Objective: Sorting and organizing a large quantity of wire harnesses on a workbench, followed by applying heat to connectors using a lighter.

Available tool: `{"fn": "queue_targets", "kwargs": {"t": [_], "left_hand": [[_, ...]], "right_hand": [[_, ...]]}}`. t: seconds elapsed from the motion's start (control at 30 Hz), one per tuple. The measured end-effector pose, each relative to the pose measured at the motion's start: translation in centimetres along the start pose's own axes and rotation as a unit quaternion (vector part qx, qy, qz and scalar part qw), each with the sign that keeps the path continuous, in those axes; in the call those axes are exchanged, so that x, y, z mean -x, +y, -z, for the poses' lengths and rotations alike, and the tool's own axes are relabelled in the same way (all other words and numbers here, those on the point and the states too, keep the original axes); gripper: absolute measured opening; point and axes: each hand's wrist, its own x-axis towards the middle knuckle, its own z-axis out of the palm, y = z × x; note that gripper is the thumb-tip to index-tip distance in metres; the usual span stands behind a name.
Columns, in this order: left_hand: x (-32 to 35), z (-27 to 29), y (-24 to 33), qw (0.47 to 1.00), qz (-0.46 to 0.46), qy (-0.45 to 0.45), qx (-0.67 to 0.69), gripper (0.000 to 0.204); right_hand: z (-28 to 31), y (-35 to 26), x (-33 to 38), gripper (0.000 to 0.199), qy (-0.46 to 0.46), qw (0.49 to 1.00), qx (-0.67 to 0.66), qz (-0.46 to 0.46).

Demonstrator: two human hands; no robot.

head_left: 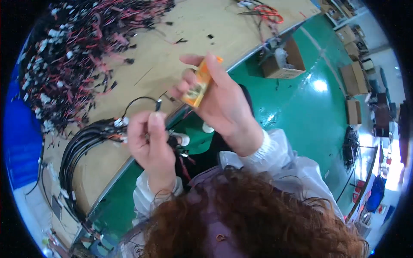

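My left hand (151, 144) is closed near the table edge, thumb and fingers pinching a thin black cable (140, 98). The small tip of that cable stands up just above my thumb. Higher and to the right, my right hand (226, 101) grips a flat orange-and-yellow object (198, 88) with a printed face; motion blur hides its exact kind. A thick curved bundle of black cables (71, 161) lies on the table left of my left hand, with white connectors (120, 122) at its near end.
A large heap of black and red wires with white connectors (81, 64) covers the table's (180, 21) far left. Orange-handled scissors (269, 13) lie at the far edge. An open cardboard box (282, 71) stands on the green floor (301, 116), with more boxes (354, 78) along the right.
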Motion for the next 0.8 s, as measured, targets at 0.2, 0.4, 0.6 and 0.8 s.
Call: {"fn": "queue_targets", "kwargs": {"t": [0.2, 0.4, 0.6, 0.8], "left_hand": [[-0.4, 0.8, 0.3, 1.0, -0.009, -0.018, 0.023, 0.012], [-0.3, 0.7, 0.1, 0.999, -0.001, -0.014, 0.052, 0.011], [-0.5, 0.4, 0.1, 0.998, -0.01, -0.02, 0.062, 0.009], [-0.3, 0.1, 0.3, 0.996, 0.015, -0.018, 0.086, 0.006]], "right_hand": [[0.2, 0.5, 1.6, 0.044, -0.08, 0.99, -0.07, -0.088], [0.5, -1.2, 0.2, 0.048, -0.037, 0.979, -0.198, -0.023], [-2.1, -3.5, -0.5, 0.048, -0.038, 0.972, -0.23, 0.013], [-7.2, -9.2, -1.0, 0.05, -0.139, 0.972, -0.152, 0.111]]}}
